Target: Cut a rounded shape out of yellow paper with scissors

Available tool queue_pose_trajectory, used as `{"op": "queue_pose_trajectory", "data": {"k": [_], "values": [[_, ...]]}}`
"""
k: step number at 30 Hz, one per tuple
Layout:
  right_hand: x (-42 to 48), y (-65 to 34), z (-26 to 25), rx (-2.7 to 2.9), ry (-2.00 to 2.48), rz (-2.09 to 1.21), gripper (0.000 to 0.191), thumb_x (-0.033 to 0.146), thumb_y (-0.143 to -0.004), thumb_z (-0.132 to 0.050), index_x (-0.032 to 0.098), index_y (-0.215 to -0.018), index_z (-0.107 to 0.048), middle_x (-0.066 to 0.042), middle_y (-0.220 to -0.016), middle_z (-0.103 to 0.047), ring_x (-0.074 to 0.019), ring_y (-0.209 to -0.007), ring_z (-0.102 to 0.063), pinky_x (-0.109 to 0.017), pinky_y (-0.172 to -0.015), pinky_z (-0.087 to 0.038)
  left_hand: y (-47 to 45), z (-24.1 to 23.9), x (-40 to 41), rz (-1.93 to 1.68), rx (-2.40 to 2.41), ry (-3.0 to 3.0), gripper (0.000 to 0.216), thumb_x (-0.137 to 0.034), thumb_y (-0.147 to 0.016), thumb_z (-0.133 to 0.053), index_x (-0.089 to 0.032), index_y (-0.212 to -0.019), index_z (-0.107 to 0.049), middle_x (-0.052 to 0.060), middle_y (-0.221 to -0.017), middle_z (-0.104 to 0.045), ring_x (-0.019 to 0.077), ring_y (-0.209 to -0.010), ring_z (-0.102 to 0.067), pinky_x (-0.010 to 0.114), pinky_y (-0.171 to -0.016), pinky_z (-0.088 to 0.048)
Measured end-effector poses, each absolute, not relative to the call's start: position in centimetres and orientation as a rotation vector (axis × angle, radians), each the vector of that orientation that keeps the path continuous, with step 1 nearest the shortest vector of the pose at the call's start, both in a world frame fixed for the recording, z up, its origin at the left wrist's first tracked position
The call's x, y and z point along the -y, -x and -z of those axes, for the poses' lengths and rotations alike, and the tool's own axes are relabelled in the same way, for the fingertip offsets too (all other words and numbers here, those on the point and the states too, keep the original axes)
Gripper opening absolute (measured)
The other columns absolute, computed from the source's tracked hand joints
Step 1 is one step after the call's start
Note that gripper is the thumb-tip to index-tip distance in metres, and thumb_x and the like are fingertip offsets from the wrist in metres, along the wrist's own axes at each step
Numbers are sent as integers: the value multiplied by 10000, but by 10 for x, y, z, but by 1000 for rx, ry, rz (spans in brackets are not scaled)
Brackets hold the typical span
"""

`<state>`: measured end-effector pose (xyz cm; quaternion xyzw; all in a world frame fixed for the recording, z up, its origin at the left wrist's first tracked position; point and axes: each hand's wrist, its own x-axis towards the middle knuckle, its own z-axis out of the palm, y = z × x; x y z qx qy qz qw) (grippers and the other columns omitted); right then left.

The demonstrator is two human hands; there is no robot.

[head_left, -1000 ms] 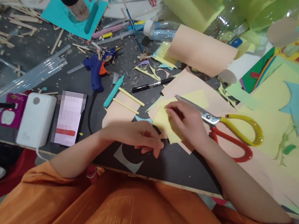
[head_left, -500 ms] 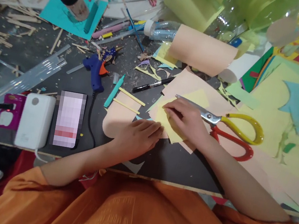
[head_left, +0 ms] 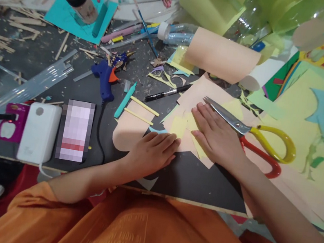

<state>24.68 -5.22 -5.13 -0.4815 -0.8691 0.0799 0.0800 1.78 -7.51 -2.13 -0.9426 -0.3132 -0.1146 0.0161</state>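
Note:
My left hand (head_left: 154, 152) rests low over the table's front part, fingers together and bent around the lower end of a small yellow paper strip (head_left: 179, 127). To its right, my right hand (head_left: 213, 136) lies with fingers stretched out on a larger yellow paper piece (head_left: 192, 123) and the peach paper (head_left: 200, 89) beneath. Scissors (head_left: 241, 128) with one yellow and one red handle lie against the right hand's far side, partly under the wrist. Left of my left hand is a peach paper shape (head_left: 131, 131) with two thin yellow strips (head_left: 144, 107) on it.
A teal marker (head_left: 125, 100), black pen (head_left: 166, 93) and blue glue gun (head_left: 107, 77) lie beyond my hands. A phone (head_left: 75, 132) and white power bank (head_left: 38, 133) sit left. A peach-wrapped bottle (head_left: 221, 54) lies behind; coloured sheets (head_left: 301, 103) cover the right side.
My right hand has slid right and opened from a pinch to flat fingers, apart from the left hand. The scissors have shifted slightly right. A small yellow strip now shows at my left fingertips.

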Motion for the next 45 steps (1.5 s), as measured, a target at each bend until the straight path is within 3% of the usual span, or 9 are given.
{"op": "queue_pose_trajectory", "data": {"k": [9,13,16,21,25,34,38,42,45], "values": [[54,-264,35,2618,1388,-332,456,364,-986,-345,118,-1346,-480,-190,-1455,-482,-299,-1373,-438,-509,-1083,-423,-18,23,76,374,985,2958,273,-229,-898,-541,-116,-1138,-607,66,-1102,-710,179,-942,-662,300,-789,-506],[35,-251,10,2543,1353,-410,371,307,-993,-306,154,-1064,-637,-153,-1239,-651,-278,-1138,-630,-443,-959,-517,-18,22,76,378,990,2964,260,-211,-900,-528,-113,-1127,-606,75,-1083,-710,177,-933,-657,293,-775,-501],[9,-234,0,2486,1459,-329,355,256,-982,-317,154,-1052,-650,-140,-1155,-688,-281,-1049,-657,-413,-846,-536,-17,23,77,375,1000,2972,271,-208,-898,-524,-112,-1141,-596,82,-1085,-702,176,-937,-649,292,-766,-500],[-29,-213,11,2669,1367,-138,341,180,-933,-400,178,-1204,-607,-106,-1132,-691,-249,-902,-673,-323,-625,-474,-17,22,76,344,1007,2979,276,-200,-902,-509,-109,-1150,-592,90,-1091,-695,177,-950,-637,291,-764,-497],[-40,-210,19,2736,1386,-37,246,225,-918,-450,172,-977,-683,-106,-970,-684,-228,-753,-648,-310,-531,-393,-18,21,76,341,1021,2981,279,-199,-890,-528,-113,-1147,-597,78,-1087,-697,178,-937,-637,293,-754,-493],[-34,-218,3,2457,1650,-259,233,157,-845,-487,157,-1048,-603,-92,-977,-679,-242,-706,-645,-353,-614,-464,-18,23,78,294,1052,2995,306,-228,-912,-508,-120,-1190,-574,89,-1112,-685,193,-1006,-633,293,-815,-482],[-41,-220,13,1994,1479,-665,170,119,-836,-545,209,-978,-521,-30,-1002,-664,-116,-632,-572,-281,-615,-481,-19,24,80,277,1060,3004,337,-244,-916,-507,-106,-1219,-553,112,-1132,-664,208,-1044,-616,304,-838,-473],[-46,-224,13,1400,1423,-979,139,207,-894,-566,245,-892,-433,32,-900,-641,-43,-486,-462,-195,-450,-367,-20,24,81,275,1057,3004,351,-254,-919,-500,-97,-1231,-541,118,-1143,-658,211,-1054,-605,307,-847,-465],[-42,-227,1,1080,1392,-1015,224,236,-971,-367,241,-748,-383,15,-864,-623,-43,-413,-408,-225,-366,-252,-20,23,81,232,1056,3024,357,-256,-924,-494,-96,-1241,-532,119,-1149,-654,214,-1061,-602,312,-858,-463]]}}
